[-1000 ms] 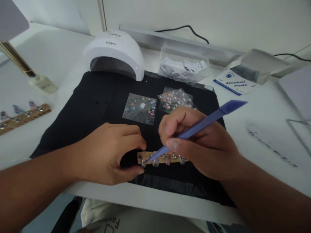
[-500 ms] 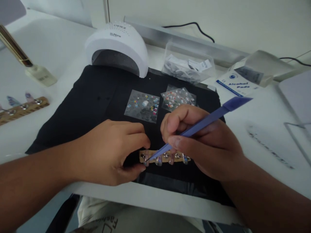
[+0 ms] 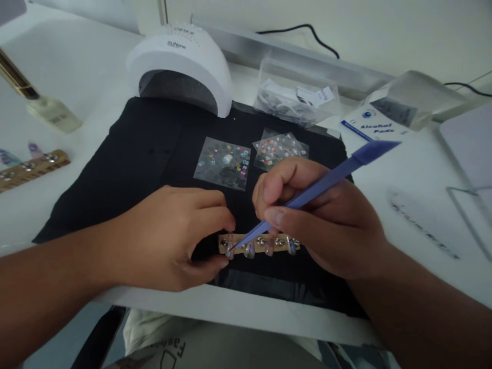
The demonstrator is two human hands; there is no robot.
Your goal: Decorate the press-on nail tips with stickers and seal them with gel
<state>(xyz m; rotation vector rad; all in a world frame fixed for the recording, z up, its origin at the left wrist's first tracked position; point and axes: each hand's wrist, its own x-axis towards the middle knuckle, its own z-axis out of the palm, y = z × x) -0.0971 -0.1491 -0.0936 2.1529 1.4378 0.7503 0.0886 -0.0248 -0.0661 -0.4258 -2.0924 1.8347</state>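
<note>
Little has moved since the earlier frame: both hands keep their posts at the near edge of the black mat (image 3: pixel 146 154). Left hand (image 3: pixel 169 236) pinches the wooden strip (image 3: pixel 255 245) end; right hand (image 3: pixel 319 220) grips the purple tool (image 3: pixel 319 185), tip on the first nail. Strip judged light, stiff; nails small, easily dislodged; hold by the ends.

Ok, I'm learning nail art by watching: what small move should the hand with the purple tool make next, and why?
Probably a slight press downward. The right hand holds the purple plastic pen-like tool with its fine tip at the leftmost clear nail tip on the small wooden strip holder, while the left hand pinches that end steady. Whether the tip already touches is unclear.
</note>
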